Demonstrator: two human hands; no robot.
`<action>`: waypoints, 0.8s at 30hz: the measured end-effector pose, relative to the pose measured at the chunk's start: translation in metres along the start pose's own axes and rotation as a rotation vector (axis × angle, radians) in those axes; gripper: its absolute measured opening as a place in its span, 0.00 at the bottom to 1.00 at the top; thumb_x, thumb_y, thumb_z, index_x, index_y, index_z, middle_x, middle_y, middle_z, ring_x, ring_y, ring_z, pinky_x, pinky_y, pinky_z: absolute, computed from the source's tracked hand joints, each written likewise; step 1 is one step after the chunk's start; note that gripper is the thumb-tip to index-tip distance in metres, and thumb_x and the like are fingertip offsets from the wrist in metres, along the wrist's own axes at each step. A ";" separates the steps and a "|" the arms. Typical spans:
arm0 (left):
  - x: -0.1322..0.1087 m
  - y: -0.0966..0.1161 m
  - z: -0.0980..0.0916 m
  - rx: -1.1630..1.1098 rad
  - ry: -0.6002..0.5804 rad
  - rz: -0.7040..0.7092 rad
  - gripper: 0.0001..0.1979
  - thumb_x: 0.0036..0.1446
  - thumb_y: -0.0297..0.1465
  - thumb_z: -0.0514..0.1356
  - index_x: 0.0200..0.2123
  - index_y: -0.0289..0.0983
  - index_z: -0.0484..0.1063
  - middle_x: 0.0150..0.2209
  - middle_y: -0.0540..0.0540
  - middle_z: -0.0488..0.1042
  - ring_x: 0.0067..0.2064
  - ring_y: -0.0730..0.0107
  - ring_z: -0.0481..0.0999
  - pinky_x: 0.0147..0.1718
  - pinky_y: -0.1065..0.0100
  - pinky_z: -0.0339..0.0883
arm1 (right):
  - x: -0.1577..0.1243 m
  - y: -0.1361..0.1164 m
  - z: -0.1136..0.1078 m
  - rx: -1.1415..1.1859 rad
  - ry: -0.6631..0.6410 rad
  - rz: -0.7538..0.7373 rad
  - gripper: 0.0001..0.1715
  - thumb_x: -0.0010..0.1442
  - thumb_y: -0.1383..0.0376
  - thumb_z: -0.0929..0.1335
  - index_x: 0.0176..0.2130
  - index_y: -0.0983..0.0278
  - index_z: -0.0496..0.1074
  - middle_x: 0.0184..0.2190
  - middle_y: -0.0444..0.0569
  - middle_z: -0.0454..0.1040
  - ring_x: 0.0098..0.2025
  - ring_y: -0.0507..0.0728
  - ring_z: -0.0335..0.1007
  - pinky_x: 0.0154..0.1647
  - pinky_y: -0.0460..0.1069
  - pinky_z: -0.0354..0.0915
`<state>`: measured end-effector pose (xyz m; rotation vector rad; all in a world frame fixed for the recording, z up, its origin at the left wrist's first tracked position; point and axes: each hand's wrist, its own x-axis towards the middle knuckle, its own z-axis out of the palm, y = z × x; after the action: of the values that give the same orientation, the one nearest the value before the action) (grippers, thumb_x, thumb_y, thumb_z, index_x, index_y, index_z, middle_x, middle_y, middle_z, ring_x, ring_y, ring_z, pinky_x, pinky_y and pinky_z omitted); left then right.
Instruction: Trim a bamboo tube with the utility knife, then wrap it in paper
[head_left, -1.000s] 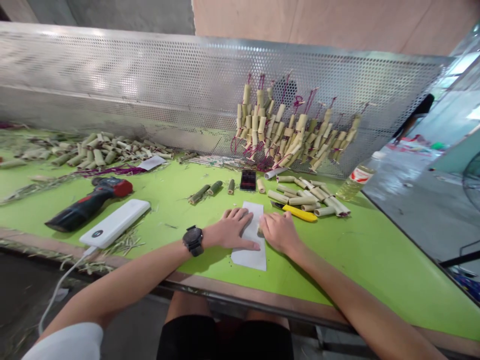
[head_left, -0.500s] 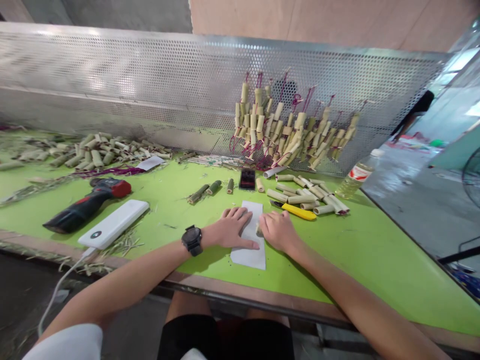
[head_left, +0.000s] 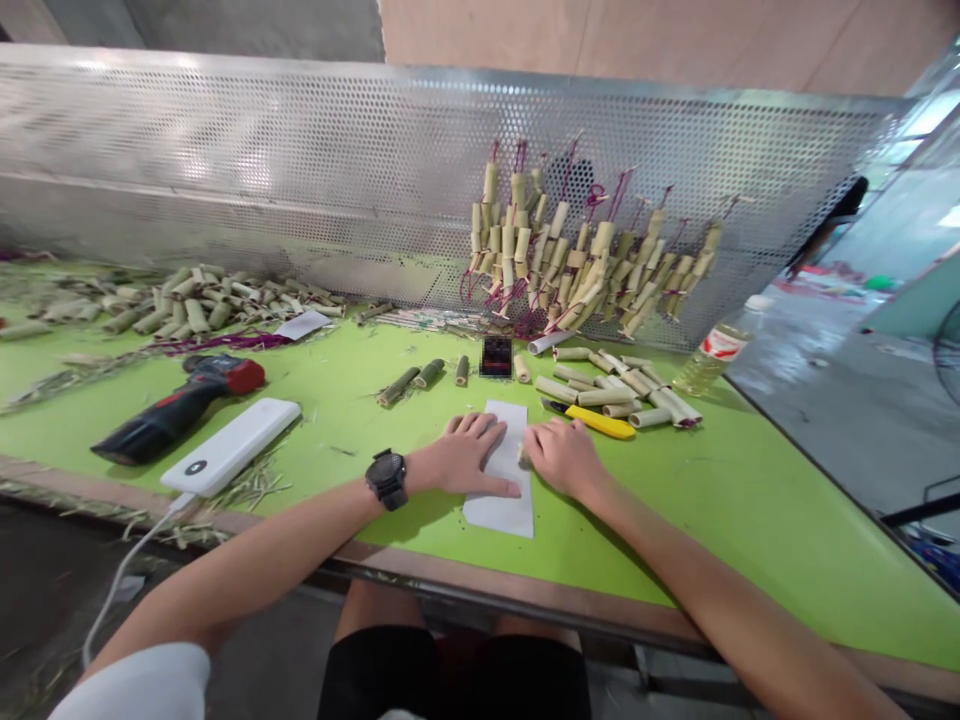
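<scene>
A white sheet of paper (head_left: 499, 515) lies on the green tabletop in front of me. Spread flat, my left hand (head_left: 469, 455) presses down on its left and middle part; a black watch (head_left: 386, 478) is on that wrist. At the paper's right edge, the curled fingers of my right hand (head_left: 564, 458) grip a short bamboo piece (head_left: 523, 456), mostly covered by the fingers. Just beyond that hand is a yellow utility knife (head_left: 600, 421). Farther back are a dark square block (head_left: 496, 357) and a short bamboo tube (head_left: 521, 369).
Cut bamboo tubes (head_left: 604, 397) lie at right beside a bottle (head_left: 716, 350). Strung bamboo bundles (head_left: 521, 245) lean against a perforated metal panel (head_left: 300, 180). On the left are a cordless drill (head_left: 172, 405), a white power bank (head_left: 232, 447) with its cable, and a bamboo heap (head_left: 195, 305).
My right hand has shifted slightly to the right with the bamboo piece. The left hand stays flat on the paper.
</scene>
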<state>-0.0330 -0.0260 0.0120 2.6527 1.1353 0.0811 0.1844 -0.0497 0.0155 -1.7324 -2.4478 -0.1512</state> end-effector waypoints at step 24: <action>-0.001 0.004 -0.004 -0.007 -0.002 0.002 0.60 0.50 0.73 0.46 0.73 0.36 0.49 0.73 0.32 0.48 0.73 0.37 0.46 0.68 0.45 0.41 | -0.007 -0.010 0.002 0.126 0.050 -0.156 0.26 0.74 0.61 0.56 0.33 0.64 0.77 0.30 0.50 0.79 0.34 0.56 0.68 0.38 0.51 0.52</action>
<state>-0.0320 -0.0287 0.0170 2.6474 1.1299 0.0819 0.1770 -0.0592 0.0124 -1.4700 -2.4967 -0.0542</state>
